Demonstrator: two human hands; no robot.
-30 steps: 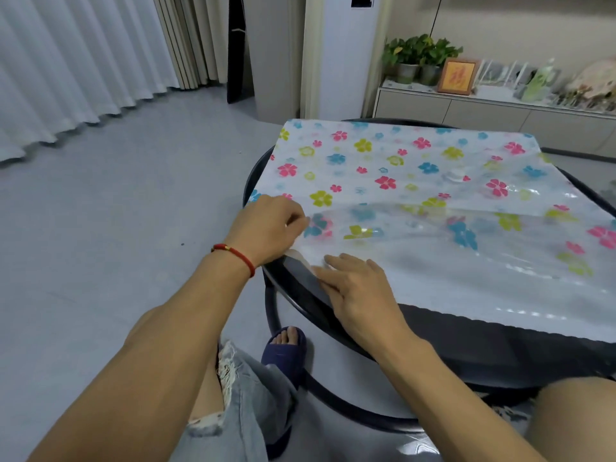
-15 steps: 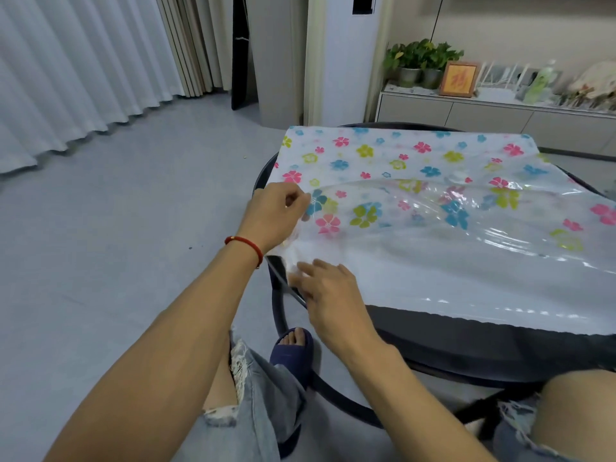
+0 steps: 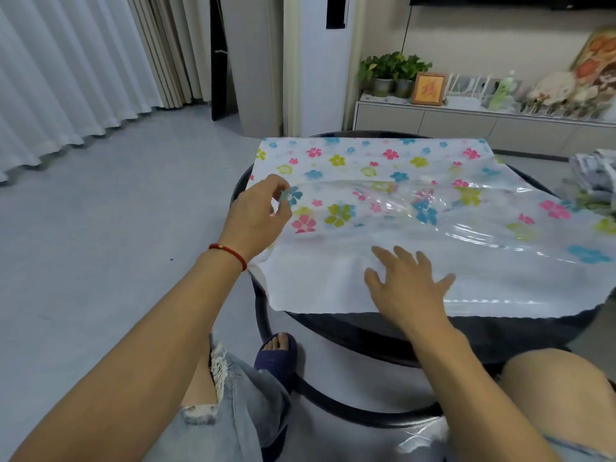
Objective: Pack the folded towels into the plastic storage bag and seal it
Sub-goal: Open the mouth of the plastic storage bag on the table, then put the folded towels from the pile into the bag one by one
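The bag (image 3: 416,228) lies flat across the round table (image 3: 383,331), its near edge overhanging the table's near rim. The left hand (image 3: 258,216) pinches the top layer near the bag's left edge, lifting it. The right hand (image 3: 408,286) rests palm down, fingers spread, on the bag's near edge. Folded towels (image 3: 596,176) sit at the table's right edge.

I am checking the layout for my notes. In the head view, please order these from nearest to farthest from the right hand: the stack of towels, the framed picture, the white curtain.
Measured from the right hand, which lies flat on the storage bag:
1. Stack of towels, at the table's right edge.
2. Framed picture, on the cabinet beyond the table.
3. White curtain, far left across the floor.
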